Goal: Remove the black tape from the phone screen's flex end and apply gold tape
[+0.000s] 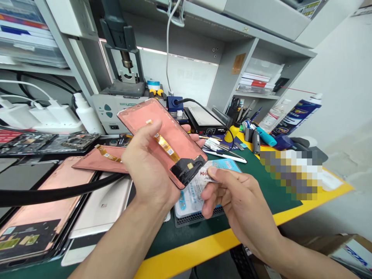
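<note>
We observe that our left hand (pixel 148 166) and right hand (pixel 238 190) are bare, as are both visible forearms (pixel 116 240).

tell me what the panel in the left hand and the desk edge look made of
Panel in the left hand: probably metal-backed, matte copper-pink with dull sheen; could be coated film. Desk edge: smooth yellow, perhaps plastic or paint; its even colour fits either

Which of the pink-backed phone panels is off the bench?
The panel gripped in the left hand, tilted up. The other two pink-backed ones lie below: one behind the left wrist, one at lower left.
</note>
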Motion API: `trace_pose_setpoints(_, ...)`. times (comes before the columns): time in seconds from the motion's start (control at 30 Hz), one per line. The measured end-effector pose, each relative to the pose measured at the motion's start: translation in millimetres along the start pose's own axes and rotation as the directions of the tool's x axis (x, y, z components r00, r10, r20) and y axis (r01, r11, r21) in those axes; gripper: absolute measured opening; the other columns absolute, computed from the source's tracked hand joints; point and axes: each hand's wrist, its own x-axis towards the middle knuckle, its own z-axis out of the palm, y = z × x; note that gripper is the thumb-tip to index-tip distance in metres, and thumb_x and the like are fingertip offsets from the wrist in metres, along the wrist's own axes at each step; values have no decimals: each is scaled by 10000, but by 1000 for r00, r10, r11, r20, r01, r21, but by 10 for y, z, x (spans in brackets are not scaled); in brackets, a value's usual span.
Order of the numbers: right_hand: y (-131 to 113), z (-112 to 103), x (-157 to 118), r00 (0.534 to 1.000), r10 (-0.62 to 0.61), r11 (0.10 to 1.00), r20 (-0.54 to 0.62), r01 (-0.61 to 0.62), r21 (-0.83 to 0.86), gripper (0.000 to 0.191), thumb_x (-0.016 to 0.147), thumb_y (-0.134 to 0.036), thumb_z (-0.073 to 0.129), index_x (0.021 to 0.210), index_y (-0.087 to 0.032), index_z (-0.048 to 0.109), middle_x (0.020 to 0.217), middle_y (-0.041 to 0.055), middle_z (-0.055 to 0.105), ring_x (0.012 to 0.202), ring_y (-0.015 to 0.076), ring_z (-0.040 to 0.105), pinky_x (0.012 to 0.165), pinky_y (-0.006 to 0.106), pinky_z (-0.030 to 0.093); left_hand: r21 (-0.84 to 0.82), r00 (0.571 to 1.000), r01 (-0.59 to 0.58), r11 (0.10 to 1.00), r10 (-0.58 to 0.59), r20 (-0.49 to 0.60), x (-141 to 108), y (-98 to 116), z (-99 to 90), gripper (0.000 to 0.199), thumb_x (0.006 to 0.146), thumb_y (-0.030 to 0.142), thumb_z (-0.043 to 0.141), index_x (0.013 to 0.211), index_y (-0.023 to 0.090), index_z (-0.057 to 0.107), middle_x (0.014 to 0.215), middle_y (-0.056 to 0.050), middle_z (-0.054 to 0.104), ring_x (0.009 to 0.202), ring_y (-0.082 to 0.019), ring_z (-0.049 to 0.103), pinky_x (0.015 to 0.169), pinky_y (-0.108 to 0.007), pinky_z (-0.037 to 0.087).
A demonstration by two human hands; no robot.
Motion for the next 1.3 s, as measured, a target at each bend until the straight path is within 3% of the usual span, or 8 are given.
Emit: trace_pose_setpoints(1.3,-1,-10,7,1000,-2,1000,6,2,30,356,853,-368,741,603,-116,723,562,62,709,397,141,645,438,197,533,8,1000,1,1000,-1,14,15,-3,-14,227,780,335,582,752,127,669,768,-104,673,718,-323,712,632,-498,605)
